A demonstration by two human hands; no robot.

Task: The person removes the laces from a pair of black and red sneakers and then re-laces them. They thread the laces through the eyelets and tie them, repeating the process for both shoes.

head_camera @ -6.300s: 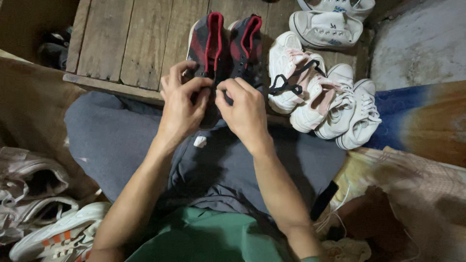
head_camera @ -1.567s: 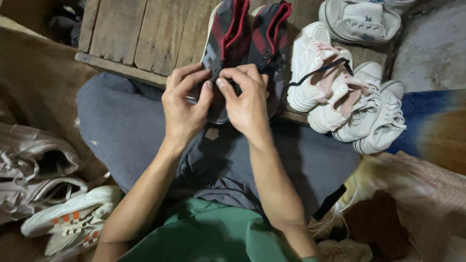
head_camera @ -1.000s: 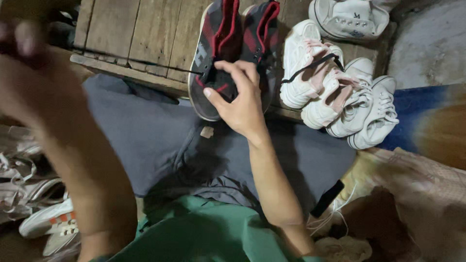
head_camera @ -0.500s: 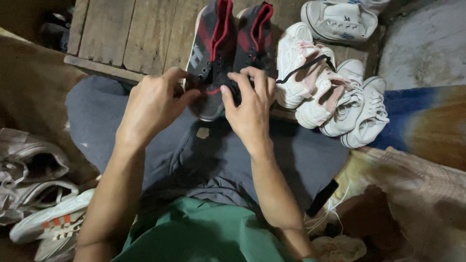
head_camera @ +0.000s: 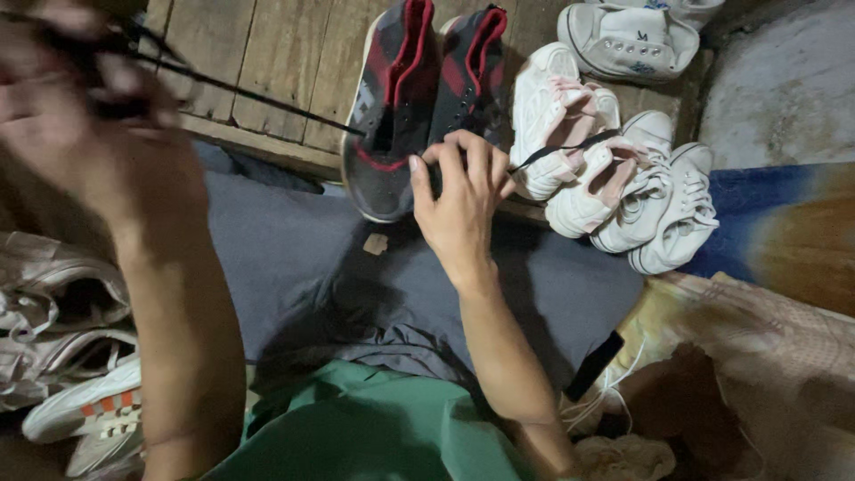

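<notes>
A worn floor of bare wooden planks (head_camera: 267, 62) fills the top of the view, and the person sits at its near edge with legs in dark grey cloth; a dark grey and red knit high-top shoe (head_camera: 392, 107) lies on the planks with its toe jutting over that edge toward the lap, its twin (head_camera: 468, 71) just beside it on the right; further right along the edge huddle 4 white and pink sneakers (head_camera: 614, 178), and more pale shoes (head_camera: 71, 356) lie at the lower left; a thin black shoelace (head_camera: 249, 93) runs taut from the shoe's eyelets up to the left hand (head_camera: 89, 116), which is raised near the camera, blurred, closed in a pinch on the lace; the right hand (head_camera: 459, 200) rests half-curled on the shoe's front, fingers pressing near the eyelets, and the lace's other end trails from it over the white shoes; I judge the lace light, limp and a little slick, best pinched near its stiff tip; the knit shoe looks soft and light, likely to slide unless steadied at the sole or toe.
</notes>
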